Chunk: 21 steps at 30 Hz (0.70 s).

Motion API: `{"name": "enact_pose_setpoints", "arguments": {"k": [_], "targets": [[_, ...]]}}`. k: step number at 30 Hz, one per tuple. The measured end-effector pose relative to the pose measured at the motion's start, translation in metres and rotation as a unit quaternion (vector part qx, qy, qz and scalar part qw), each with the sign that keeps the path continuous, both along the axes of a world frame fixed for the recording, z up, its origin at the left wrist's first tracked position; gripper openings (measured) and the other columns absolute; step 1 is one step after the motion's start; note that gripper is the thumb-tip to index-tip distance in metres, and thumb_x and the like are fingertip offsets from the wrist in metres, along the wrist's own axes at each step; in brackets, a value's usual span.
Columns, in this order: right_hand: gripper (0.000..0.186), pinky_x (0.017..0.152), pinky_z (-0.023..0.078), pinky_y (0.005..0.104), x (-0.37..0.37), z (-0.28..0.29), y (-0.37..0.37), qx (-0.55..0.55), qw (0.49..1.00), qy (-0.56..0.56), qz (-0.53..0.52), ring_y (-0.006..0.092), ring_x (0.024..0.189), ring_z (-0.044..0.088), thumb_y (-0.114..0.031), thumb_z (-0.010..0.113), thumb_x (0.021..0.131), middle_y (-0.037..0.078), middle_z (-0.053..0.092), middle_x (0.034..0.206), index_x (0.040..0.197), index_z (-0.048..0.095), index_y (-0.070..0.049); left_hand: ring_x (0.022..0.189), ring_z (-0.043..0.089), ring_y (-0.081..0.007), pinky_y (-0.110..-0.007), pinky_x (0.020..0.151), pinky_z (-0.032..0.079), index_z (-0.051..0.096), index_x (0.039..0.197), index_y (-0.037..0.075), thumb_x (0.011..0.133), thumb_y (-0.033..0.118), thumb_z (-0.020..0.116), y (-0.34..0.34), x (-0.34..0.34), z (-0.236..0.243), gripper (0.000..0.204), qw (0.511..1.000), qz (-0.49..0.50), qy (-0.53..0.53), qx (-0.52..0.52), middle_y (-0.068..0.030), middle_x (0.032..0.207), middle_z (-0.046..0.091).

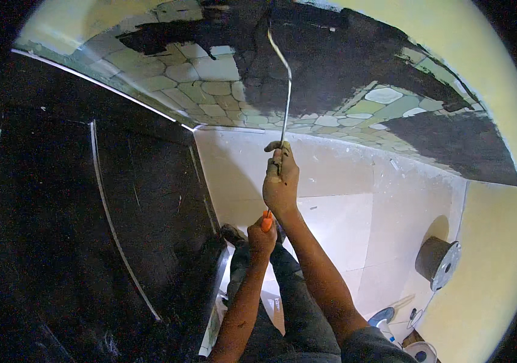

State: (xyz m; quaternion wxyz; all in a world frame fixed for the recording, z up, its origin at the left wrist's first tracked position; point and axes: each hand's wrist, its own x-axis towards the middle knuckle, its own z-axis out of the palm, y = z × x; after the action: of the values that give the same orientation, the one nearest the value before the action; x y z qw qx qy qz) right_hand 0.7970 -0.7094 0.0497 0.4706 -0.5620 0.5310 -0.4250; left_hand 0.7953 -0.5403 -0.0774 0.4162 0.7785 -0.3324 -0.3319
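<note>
My left hand (263, 239) is wrapped round the orange handle (267, 221) of a paint roller, low in front of my legs. Farther up, my right hand (281, 181) grips the roller's long thin metal rod (287, 97), its fingers smeared with dark stuff. The rod rises and bends near its far end. What sits on that end blends into the dark paint, so I cannot make it out. Behind it is a wall with a green and cream stone pattern (213, 91), covered in part by dark paint (319, 66).
A big black panel (46, 199) like a door stands along my left. Pale tiles make up the floor (337, 224). At the right lies a cable spool (446, 266) by the yellow wall (494, 254). Near the lower right are a blue and white object (382, 317) and a round white container (421, 351).
</note>
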Motion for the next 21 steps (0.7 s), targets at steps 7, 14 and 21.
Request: {"name": "enact_pose_setpoints", "arguments": {"k": [7, 14, 21], "targets": [[0.025, 0.046, 0.027, 0.0239, 0.001, 0.0, -0.003, 0.017, 0.999, -0.034, -0.001, 0.0044, 0.051, 0.031, -0.02, 0.035, 0.103, -0.005, 0.033, 0.058, 0.096, 0.053, -0.004, 0.068, 0.063, -0.0409, -0.045, 0.06, 0.05, 0.063, 0.078, -0.001, 0.081, 0.015, 0.066, -0.012, 0.008, 0.025, 0.017, 0.989, -0.039, -0.13, 0.051, -0.0219, 0.068, 0.063], [0.023, 0.046, 0.026, 0.0235, -0.001, -0.011, 0.001, 0.029, 1.0, -0.003, 0.006, 0.0044, 0.05, 0.03, -0.018, 0.035, 0.103, -0.006, 0.033, 0.057, 0.096, 0.053, -0.005, 0.066, 0.062, -0.0415, -0.045, 0.06, 0.049, 0.062, 0.075, -0.002, 0.08, 0.013, 0.066, -0.004, 0.004, 0.003, 0.017, 0.998, -0.003, -0.067, 0.004, -0.0219, 0.066, 0.062], [0.022, 0.045, 0.025, 0.0228, 0.006, 0.007, -0.002, 0.024, 0.999, -0.036, 0.018, 0.0038, 0.049, 0.029, -0.019, 0.036, 0.103, -0.006, 0.032, 0.057, 0.097, 0.052, -0.005, 0.066, 0.062, -0.0417, -0.045, 0.06, 0.049, 0.062, 0.078, -0.002, 0.082, 0.015, 0.066, -0.006, 0.012, 0.012, 0.018, 0.999, -0.004, -0.04, 0.019, -0.0217, 0.068, 0.063]]}}
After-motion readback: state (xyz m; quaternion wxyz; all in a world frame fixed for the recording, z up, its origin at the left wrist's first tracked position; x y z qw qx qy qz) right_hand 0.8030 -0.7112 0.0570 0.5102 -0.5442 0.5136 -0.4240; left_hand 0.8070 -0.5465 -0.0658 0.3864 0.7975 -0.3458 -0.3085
